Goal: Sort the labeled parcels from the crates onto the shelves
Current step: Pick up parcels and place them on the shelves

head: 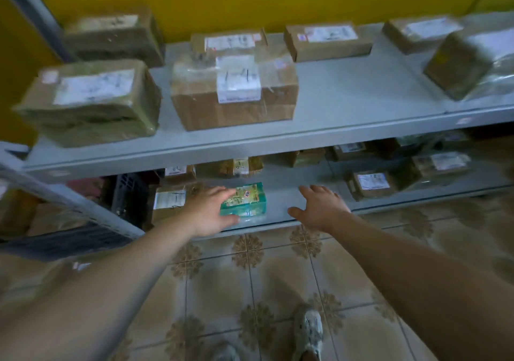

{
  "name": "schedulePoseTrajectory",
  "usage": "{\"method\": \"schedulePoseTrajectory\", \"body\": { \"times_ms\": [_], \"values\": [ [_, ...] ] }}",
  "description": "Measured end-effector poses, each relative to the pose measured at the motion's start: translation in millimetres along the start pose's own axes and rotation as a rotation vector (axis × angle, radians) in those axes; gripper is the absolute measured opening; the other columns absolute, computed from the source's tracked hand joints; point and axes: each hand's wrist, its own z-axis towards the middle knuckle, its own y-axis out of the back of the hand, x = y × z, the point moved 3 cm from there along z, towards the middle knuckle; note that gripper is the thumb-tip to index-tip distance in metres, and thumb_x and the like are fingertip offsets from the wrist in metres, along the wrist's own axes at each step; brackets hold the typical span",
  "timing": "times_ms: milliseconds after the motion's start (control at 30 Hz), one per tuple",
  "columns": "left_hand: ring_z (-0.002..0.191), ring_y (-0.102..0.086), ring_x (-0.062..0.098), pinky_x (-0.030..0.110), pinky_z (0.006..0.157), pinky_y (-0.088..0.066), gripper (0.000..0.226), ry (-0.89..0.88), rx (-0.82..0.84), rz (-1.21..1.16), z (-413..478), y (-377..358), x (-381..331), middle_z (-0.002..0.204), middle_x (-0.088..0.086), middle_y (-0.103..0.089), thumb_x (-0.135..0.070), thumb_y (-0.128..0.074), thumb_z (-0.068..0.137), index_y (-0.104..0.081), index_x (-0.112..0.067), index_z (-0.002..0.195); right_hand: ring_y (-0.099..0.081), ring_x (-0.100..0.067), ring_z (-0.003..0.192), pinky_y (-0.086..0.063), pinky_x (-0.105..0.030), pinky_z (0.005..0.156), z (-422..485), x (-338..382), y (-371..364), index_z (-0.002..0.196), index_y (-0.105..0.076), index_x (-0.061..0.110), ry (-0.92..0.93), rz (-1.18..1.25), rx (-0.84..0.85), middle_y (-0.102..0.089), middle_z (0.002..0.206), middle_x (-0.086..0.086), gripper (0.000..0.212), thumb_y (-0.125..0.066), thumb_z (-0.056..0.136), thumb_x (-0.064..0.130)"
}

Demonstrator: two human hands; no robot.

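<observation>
A teal plastic-wrapped parcel (250, 202) with a handwritten label lies near the front edge of the lower grey shelf (283, 193). My left hand (208, 213) grips its left end, fingers over the top and thumb along the front side. My right hand (319, 207) hovers just right of the parcel above the shelf's front edge, fingers spread, holding nothing. A brown labeled parcel (169, 199) sits directly left of the teal one, partly hidden by my left hand.
The upper shelf (347, 96) carries several taped brown parcels, the nearest marked "1-4" (236, 90). More parcels fill the back and right of the lower shelf. A black crate (128, 193) stands at the left under the shelf frame. Patterned floor tiles lie below.
</observation>
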Motion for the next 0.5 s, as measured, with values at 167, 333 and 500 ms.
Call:
{"method": "schedulePoseTrajectory", "body": {
  "times_ms": [167,333,500],
  "values": [
    [0.145,-0.024,0.02,0.036,0.117,-0.025,0.073,0.022,-0.115,0.003,-101,73,-20,0.159,0.001,-0.023,-0.049,-0.057,0.091,-0.025,-0.025,0.152,-0.031,-0.028,0.144,-0.03,-0.041,0.115,-89,31,72,0.154,-0.027,0.02,0.071,-0.011,-0.048,-0.032,0.158,-0.008,0.075,-0.043,0.095,0.062],
    [0.135,-0.038,0.02,0.036,0.109,-0.035,0.066,0.164,-0.35,-0.074,-205,128,-31,0.152,-0.001,-0.036,-0.046,-0.058,0.091,-0.034,-0.025,0.149,-0.042,-0.029,0.134,-0.038,-0.043,0.108,-151,72,135,0.148,-0.036,0.021,0.255,-0.05,-0.14,-0.044,0.148,-0.009,0.067,-0.046,0.094,0.06],
    [0.135,-0.038,0.019,0.036,0.108,-0.035,0.065,0.302,-0.489,-0.035,-312,157,-27,0.152,-0.004,-0.034,-0.047,-0.058,0.092,-0.034,-0.026,0.148,-0.044,-0.03,0.133,-0.042,-0.045,0.107,-219,132,177,0.15,-0.034,0.022,0.44,-0.113,-0.2,-0.044,0.149,-0.009,0.067,-0.047,0.095,0.059]
  ]
}}
